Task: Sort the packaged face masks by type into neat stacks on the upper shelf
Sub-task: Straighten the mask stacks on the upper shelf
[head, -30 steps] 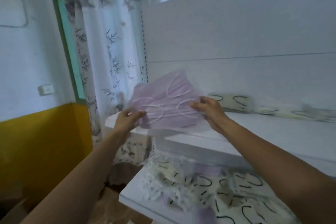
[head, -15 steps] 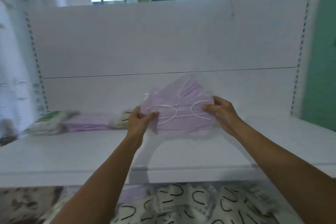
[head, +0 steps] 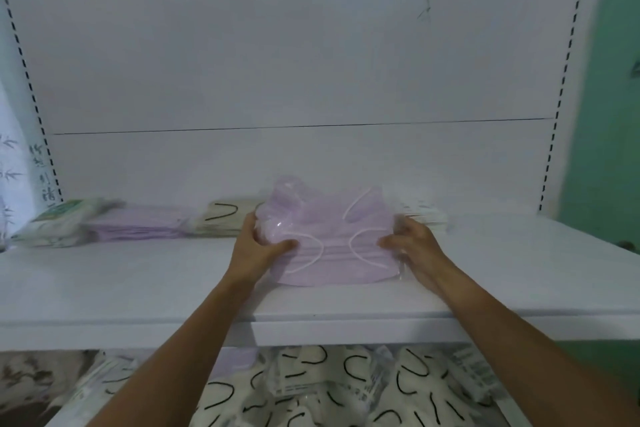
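Note:
A clear pack of lilac face masks (head: pixel 332 246) lies on the white upper shelf (head: pixel 138 284), near its middle. My left hand (head: pixel 258 248) grips the pack's left end, thumb on top. My right hand (head: pixel 412 246) grips its right end. Behind the pack, along the back panel, stand other packs: a green-and-white one (head: pixel 59 222) at the far left, a lilac stack (head: pixel 138 227), a cream pack with black ear loops (head: pixel 228 218), and a pale pack (head: pixel 426 217) partly hidden behind my right hand.
On the lower shelf lies a loose heap of cream packs with black loops (head: pixel 346 388) and a lilac pack (head: pixel 239 360) partly under the shelf edge. A patterned curtain (head: pixel 14 163) hangs at left, a green wall (head: pixel 602 114) at right.
My view has swung from the shelf's left end to face it. Both hands have lowered the lilac pack from mid-air onto the upper shelf, keeping hold of its ends.

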The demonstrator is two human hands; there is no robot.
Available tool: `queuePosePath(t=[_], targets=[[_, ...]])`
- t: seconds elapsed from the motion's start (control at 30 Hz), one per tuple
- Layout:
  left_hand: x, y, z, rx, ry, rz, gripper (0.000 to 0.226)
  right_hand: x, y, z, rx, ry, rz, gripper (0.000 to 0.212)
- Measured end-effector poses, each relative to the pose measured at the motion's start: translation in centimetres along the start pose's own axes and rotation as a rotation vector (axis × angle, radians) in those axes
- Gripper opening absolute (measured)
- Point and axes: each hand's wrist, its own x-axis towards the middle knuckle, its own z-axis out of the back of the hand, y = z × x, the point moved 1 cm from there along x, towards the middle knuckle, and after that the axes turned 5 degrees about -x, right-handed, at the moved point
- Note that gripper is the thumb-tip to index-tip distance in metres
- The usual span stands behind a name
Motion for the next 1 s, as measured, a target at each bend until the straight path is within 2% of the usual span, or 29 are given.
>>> queuePosePath(t=[0.07,0.17,0.2,0.3,0.43,0.53,0.57,0.63,0.7,0.73,0.8,0.87,1.0], targets=[[-0.8,-0.3,0.1,0.005,-0.066,0.001,0.060,-0.5,-0.1,-0.2,-0.020,0.039,0.015,0.036],[-0.9,0.1,0.8,-0.061,-0.230,0.022,0.072,-0.7,-0.2,-0.4,-0.051,0.069,0.049,0.043],[-0.9,0.0,0.9,-0.069,-0.269,0.035,0.064,-0.8,-0.1,-0.5,-0.057,0.090,0.064,0.042],[-0.9,0.2,1.0,-0.101,-0.387,0.058,0.006,-1.0,-0.2,-0.5,-0.087,0.096,0.078,0.034],[-1.6,0.0,1.0,-0.044,-0.366,0.076,0.025,-1.2,-0.2,-0.5,-0.095,0.085,0.087,0.033],[-1.7,0.1,1.0,0.042,-0.223,0.046,0.067,-1.0,-0.2,-0.1,-0.163,-0.072,0.142,0.028],[-1.7,0.0,0.8,0.087,-0.181,0.048,0.068,-0.9,-0.1,0.0,-0.140,-0.126,0.151,0.030],[-1.9,-0.1,0.3,0.178,-0.125,0.075,0.049,-0.6,0.0,0.3,-0.055,-0.163,0.127,0.031],[-2.1,0.1,-0.1,0.236,-0.059,0.102,0.034,-0.6,-0.1,0.4,-0.003,-0.121,0.084,0.031],[-2.1,0.3,-0.1,0.237,-0.026,0.121,0.034,-0.6,-0.2,0.4,0.000,-0.086,0.066,0.033],[-2.1,0.3,0.1,0.154,0.022,0.151,0.042,-0.7,-0.4,0.1,-0.056,-0.017,0.044,0.041],[-1.9,0.2,0.3,0.120,0.029,0.132,0.057,-0.9,-0.2,-0.2,-0.108,-0.022,0.068,0.047],[-2.1,-0.3,0.4,0.251,0.044,0.023,0.073,-0.6,0.3,-0.4,-0.070,-0.124,0.127,0.037]])
